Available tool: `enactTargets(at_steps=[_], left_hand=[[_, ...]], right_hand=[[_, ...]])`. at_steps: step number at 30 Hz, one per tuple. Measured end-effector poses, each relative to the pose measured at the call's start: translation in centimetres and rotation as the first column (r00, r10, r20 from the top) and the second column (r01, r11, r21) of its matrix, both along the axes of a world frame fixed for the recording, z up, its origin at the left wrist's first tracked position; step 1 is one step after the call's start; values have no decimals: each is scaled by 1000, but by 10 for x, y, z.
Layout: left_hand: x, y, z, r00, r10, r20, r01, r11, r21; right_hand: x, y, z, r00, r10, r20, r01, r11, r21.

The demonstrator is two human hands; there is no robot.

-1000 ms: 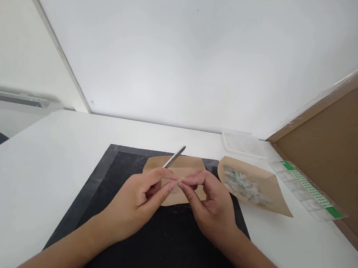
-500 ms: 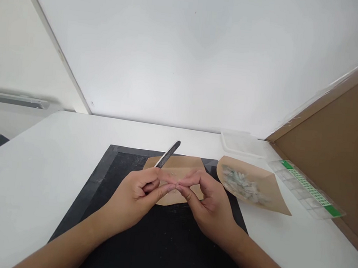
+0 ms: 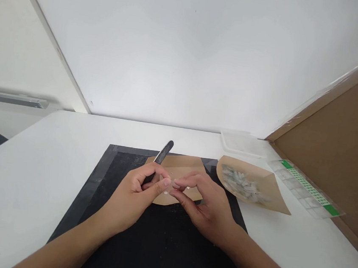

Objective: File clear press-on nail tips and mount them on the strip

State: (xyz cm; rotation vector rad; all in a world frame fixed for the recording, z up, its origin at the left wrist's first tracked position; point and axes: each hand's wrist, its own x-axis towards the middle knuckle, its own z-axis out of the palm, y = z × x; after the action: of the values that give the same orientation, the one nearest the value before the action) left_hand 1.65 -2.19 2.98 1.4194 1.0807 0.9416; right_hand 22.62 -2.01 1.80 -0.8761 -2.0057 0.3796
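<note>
My left hand [image 3: 138, 187] is closed, with thumb and index fingertips pressed together. A dark nail file [image 3: 164, 151] with a pale edge is tucked in its curled fingers, its rounded end sticking up and away from me. Close beside it, my right hand [image 3: 208, 201] is closed in a loose pinch; anything between its fingertips is too small to make out. Under both hands lies a brown paper envelope [image 3: 191, 163] with a see-through window. Several tiny pale bits [image 3: 165, 192] show on it below the fingertips.
The envelope rests on a black mat [image 3: 161, 243] on a white table [image 3: 17, 181]. To the right are a second windowed envelope [image 3: 275, 195] of pale translucent pieces, a clear tray [image 3: 242, 142] and a clear compartment box [image 3: 307, 190] with a green-white label. A brown panel [image 3: 340, 146] borders the right side.
My fingertips, which met in the middle, have drawn slightly apart. The nail file has shifted a little left with my left hand. The pale bits below the fingertips show more plainly.
</note>
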Motion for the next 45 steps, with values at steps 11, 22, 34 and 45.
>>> enactTargets(at_steps=[11,22,34,45], left_hand=[[0,0,-1,1000,-3,25,3,1000,2],[-1,-3,-10,931,70,-357,76,922,379],[-3,-13,-3,781,55,-622,184,932,314],[0,-12,-4,764,196,-615,188,844,502]], right_hand=[[5,0,-1,989,-85,118,44,948,315],[1,-3,8,962,-22,-274,-50,966,-255],[3,-4,3,942,-56,-332,-71,932,-356],[5,1,3,983,-128,-129,122,991,-59]])
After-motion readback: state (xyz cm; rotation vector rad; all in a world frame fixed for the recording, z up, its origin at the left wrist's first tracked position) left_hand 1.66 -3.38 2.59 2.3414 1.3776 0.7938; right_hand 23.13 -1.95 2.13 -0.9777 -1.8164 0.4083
